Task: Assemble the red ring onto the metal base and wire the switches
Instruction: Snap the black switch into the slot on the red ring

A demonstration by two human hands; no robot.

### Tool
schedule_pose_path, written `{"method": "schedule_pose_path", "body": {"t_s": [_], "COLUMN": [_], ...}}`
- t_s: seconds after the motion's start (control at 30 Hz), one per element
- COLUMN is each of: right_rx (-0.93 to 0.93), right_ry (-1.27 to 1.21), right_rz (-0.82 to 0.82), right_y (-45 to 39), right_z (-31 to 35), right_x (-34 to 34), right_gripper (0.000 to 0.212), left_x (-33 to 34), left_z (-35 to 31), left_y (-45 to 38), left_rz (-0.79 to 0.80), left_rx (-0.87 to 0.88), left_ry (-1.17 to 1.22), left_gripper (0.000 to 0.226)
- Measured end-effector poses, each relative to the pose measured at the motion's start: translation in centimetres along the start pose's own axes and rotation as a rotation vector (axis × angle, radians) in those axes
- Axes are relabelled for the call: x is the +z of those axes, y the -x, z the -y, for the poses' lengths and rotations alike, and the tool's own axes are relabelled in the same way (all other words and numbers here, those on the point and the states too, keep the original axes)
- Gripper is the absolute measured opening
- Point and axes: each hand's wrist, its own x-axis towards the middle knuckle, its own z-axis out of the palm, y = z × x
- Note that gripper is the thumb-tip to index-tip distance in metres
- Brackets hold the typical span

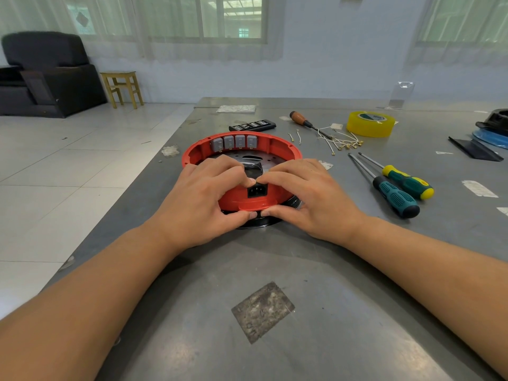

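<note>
Head view – both hands gripping red ring, near rim

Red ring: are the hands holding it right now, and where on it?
Yes. Both the left hand and right hand grip the red ring at its near edge, fingers over the rim, thumbs under, flanking the power socket.

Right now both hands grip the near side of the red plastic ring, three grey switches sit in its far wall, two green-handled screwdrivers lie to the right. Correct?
Not quite: the head view shows four grey switches in the far wall of the red plastic ring, not three. Otherwise right: left hand and right hand grip its near side, and two green-handled screwdrivers lie to the right.
</note>
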Motion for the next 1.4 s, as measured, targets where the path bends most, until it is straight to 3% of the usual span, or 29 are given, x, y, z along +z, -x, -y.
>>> {"method": "schedule_pose_path", "body": {"t_s": [0.57, 0.8, 0.93, 1.1, 1.4], "right_rx": [0.022, 0.470, 0.684, 0.749, 0.805], "right_ry": [-0.036, -0.160, -0.065, 0.079, 0.227], "right_rz": [-0.021, -0.200, -0.058, 0.243, 0.306], "right_y": [0.3, 1.3, 0.8, -1.1, -6.7], "right_z": [0.4, -1.0, -3.2, -5.6, -11.5], "right_x": [-0.5, -0.6, 0.6, 2.7, 6.1], "right_gripper": [0.058, 0.028, 0.020, 0.027, 0.034], "left_x": [0.9, 0.6, 0.8, 1.4, 2.8], "left_z": [0.8, 1.0, 1.2, 1.7, 2.1], "left_y": [0.8, 1.0, 0.9, 0.2, -1.0], "left_rz": [-0.070, -0.087, -0.094, -0.086, -0.128], "left_rx": [0.028, -0.020, -0.054, -0.119, -0.201], "left_ry": [-0.007, -0.004, -0.027, -0.002, 0.014], "left_gripper": [0.049, 0.049, 0.048, 0.047, 0.046]}}
